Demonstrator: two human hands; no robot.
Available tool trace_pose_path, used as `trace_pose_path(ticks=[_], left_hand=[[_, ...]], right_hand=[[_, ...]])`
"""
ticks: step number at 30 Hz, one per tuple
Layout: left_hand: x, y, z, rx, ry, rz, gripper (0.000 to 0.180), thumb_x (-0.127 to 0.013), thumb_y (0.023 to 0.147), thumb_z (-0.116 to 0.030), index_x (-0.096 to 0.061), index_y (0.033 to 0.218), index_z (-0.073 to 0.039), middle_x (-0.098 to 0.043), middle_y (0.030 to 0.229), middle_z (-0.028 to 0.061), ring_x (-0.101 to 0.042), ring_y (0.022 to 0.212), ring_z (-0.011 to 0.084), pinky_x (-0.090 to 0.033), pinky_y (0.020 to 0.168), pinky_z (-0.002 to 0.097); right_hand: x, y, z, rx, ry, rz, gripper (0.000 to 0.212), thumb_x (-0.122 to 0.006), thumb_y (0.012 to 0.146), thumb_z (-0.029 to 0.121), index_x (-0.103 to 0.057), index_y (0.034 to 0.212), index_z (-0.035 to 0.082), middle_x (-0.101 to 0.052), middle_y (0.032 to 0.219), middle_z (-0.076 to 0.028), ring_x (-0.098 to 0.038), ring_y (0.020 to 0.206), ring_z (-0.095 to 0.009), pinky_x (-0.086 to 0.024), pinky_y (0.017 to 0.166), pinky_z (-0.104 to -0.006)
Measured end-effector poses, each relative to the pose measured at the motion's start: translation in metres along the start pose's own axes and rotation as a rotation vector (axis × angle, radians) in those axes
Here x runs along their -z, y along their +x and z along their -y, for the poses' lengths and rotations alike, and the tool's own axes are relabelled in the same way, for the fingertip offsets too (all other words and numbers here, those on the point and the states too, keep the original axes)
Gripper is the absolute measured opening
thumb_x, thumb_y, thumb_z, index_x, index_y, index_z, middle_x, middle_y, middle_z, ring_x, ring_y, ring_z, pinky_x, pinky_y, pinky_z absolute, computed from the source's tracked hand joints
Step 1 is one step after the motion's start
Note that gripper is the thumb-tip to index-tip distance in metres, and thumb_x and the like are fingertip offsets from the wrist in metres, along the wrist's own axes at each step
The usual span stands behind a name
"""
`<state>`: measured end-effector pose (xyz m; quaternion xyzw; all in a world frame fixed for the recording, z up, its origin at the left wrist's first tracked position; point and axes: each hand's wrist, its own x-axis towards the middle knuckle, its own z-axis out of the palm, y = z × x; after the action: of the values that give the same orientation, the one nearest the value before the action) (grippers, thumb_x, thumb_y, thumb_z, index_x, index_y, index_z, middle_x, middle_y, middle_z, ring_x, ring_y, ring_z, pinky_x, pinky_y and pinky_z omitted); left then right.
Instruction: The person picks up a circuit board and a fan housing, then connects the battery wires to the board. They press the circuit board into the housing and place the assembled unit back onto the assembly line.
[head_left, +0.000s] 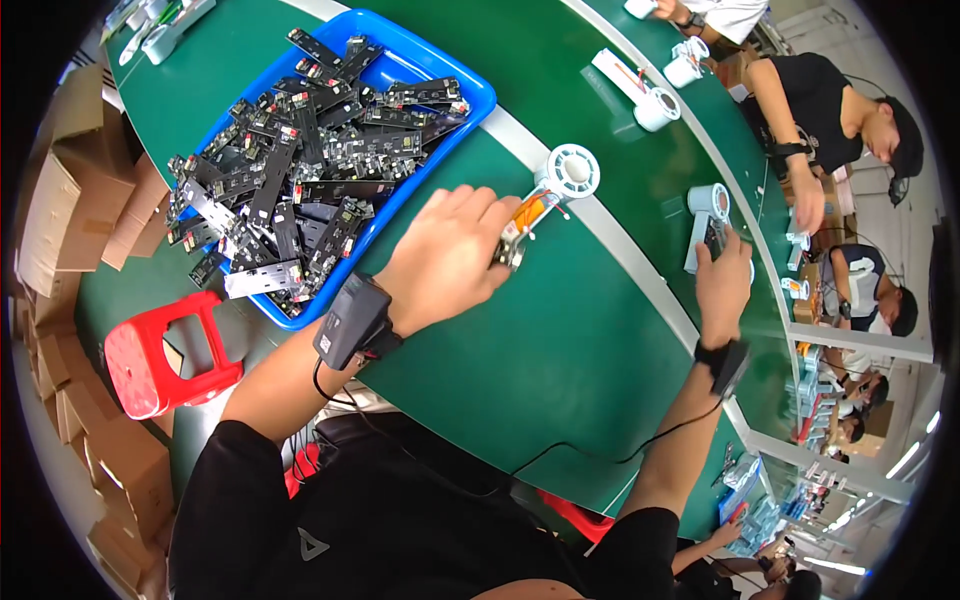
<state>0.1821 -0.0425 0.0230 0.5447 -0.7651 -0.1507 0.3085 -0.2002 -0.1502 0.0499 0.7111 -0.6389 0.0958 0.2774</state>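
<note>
My left hand (pixel 445 260) is closed round the handle of a pale handheld fan housing (pixel 573 172). Its round slotted head points away from me, with an orange part and thin wires exposed beside my fingers. Over on the right, my right hand (pixel 724 285) has its fingers curled on the lower part of a second fan housing (pixel 708 200), which lies on the green surface. A dark strip shows inside that one near my fingertips. Left of my left hand stands a blue tray (pixel 484 100) heaped with black circuit boards (pixel 290 165).
Another open fan housing (pixel 655 108) lies farther off, with one more (pixel 686 62) beyond it. A pale metal rail (pixel 625 250) crosses the green table (pixel 520 370). A red stool (pixel 150 360) and cardboard boxes (pixel 85 200) stand at left. Co-workers (pixel 830 110) sit along the right.
</note>
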Motion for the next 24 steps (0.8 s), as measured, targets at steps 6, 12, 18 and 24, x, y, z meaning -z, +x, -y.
trace_pose_path(ticks=[6,12,18,24], left_hand=[[-0.021,-0.01,-0.018,-0.049,-0.143,0.035,0.053,-0.08,0.078,-0.017,-0.062,0.125,-0.003,-0.062,0.102,0.0114,-0.068,0.085,0.0301,-0.056,0.076,0.0408],[-0.038,-0.01,-0.045,-0.059,-0.306,0.072,0.056,-0.083,0.077,-0.019,-0.062,0.127,-0.003,-0.063,0.099,0.0109,-0.069,0.077,0.0302,-0.057,0.067,0.0387],[-0.06,0.002,-0.066,-0.186,-0.309,0.188,0.056,-0.084,0.077,-0.017,-0.063,0.128,-0.004,-0.064,0.098,0.0096,-0.069,0.08,0.0291,-0.057,0.069,0.0377],[-0.063,0.023,-0.072,-0.122,-0.609,0.332,0.053,-0.081,0.082,-0.011,-0.061,0.131,-0.003,-0.06,0.106,0.0085,-0.065,0.095,0.0208,-0.054,0.081,0.0312]], right_hand=[[0.096,-0.034,0.147,0.434,0.996,0.219,0.032,-0.075,0.084,0.0,-0.07,0.115,0.005,-0.067,0.116,-0.012,-0.069,0.092,-0.027,-0.057,0.076,-0.0323],[0.077,-0.059,0.117,0.481,1.047,0.208,0.022,-0.076,0.082,-0.002,-0.074,0.103,0.004,-0.067,0.114,-0.01,-0.069,0.089,-0.026,-0.057,0.075,-0.0326],[0.087,-0.081,0.087,0.286,1.062,0.332,0.018,-0.076,0.083,-0.003,-0.074,0.1,0.002,-0.067,0.105,-0.01,-0.07,0.081,-0.022,-0.056,0.071,-0.031],[0.067,-0.096,0.075,0.167,1.223,0.282,0.015,-0.073,0.088,-0.002,-0.072,0.103,0.001,-0.067,0.101,-0.011,-0.067,0.074,-0.019,-0.053,0.065,-0.0287]])
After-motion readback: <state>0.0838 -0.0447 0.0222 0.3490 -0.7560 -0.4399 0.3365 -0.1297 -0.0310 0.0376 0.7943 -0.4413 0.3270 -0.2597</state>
